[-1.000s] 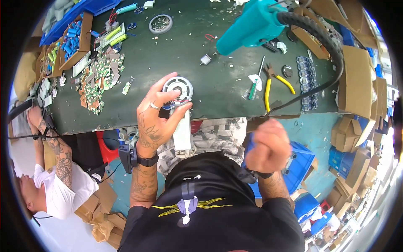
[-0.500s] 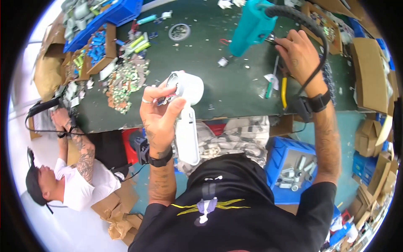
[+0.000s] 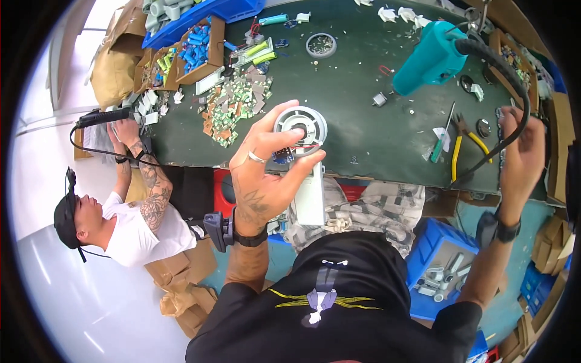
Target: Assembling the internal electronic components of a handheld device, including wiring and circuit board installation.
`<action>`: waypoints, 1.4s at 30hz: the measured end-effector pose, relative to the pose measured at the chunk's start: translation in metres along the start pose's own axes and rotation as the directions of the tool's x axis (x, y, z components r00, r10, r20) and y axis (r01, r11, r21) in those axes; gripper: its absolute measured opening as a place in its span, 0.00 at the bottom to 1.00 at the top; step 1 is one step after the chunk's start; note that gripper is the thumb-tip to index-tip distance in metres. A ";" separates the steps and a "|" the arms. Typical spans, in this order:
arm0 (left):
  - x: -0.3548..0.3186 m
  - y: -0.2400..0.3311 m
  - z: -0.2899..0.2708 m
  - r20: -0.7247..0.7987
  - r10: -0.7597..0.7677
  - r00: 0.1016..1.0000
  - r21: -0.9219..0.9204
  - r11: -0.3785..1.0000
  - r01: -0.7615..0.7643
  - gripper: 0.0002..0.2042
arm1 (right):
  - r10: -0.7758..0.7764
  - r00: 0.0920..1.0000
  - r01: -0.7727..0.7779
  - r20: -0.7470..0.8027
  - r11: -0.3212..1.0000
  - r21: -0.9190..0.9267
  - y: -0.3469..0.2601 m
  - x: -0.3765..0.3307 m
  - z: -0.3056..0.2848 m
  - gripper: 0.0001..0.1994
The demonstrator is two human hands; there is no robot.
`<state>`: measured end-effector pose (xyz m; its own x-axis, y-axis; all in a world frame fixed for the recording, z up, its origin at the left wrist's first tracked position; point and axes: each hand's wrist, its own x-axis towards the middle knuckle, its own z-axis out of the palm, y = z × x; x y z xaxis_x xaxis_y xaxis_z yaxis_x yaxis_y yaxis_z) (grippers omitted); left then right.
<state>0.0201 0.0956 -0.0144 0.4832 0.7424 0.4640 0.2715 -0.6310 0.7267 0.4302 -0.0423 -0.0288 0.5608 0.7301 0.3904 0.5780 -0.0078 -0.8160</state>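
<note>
Above the table's front edge, my left hand (image 3: 261,172) is closed round a white handheld fan housing (image 3: 310,199), with a round head and a flat handle pointing toward me. The head's ring and spokes face up, and one fingertip lies over its middle. A small blue circuit board (image 3: 282,155) with thin red wire sits by my fingers at the head's edge. My right hand (image 3: 520,151) is at the right end of the table, partly behind a thick black cable (image 3: 505,66). Its fingers are blurred, so I cannot tell whether they hold anything.
A teal electric screwdriver (image 3: 431,59) hangs over the table. Yellow-handled pliers (image 3: 457,154) and a green-handled screwdriver (image 3: 438,149) lie at right. Small circuit boards (image 3: 233,109) are heaped at left, near a box of blue cells (image 3: 203,48). A co-worker (image 3: 145,212) sits at far left.
My left hand has turned the fan housing so its round face points up. My right hand has moved from beside the hanging electric screwdriver to the table's right end. The whole view has shifted.
</note>
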 end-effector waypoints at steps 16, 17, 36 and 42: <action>0.014 0.040 -0.004 0.106 0.126 0.986 0.209 0.967 -0.146 0.27 | 0.143 0.868 -0.406 0.476 0.757 0.513 -0.099 -0.132 0.115 0.09; 0.013 0.040 -0.005 0.113 0.114 0.987 0.205 0.969 -0.136 0.27 | 0.139 0.867 -0.406 0.478 0.755 0.516 -0.099 -0.129 0.119 0.09; -0.007 0.018 -0.001 0.137 -0.019 0.990 -0.117 0.992 0.036 0.27 | 0.136 0.828 -0.434 0.544 0.770 0.469 -0.093 -0.121 0.130 0.11; -0.011 0.011 0.009 0.095 -0.071 0.993 -0.085 0.993 0.079 0.24 | 0.169 0.791 -0.496 0.587 0.740 0.454 -0.096 -0.119 0.130 0.11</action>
<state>0.0252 0.0785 -0.0154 0.5392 0.7607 0.3613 0.2368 -0.5487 0.8018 0.2310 -0.0401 -0.0524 0.1937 0.9778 -0.0798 -0.1194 -0.0572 -0.9912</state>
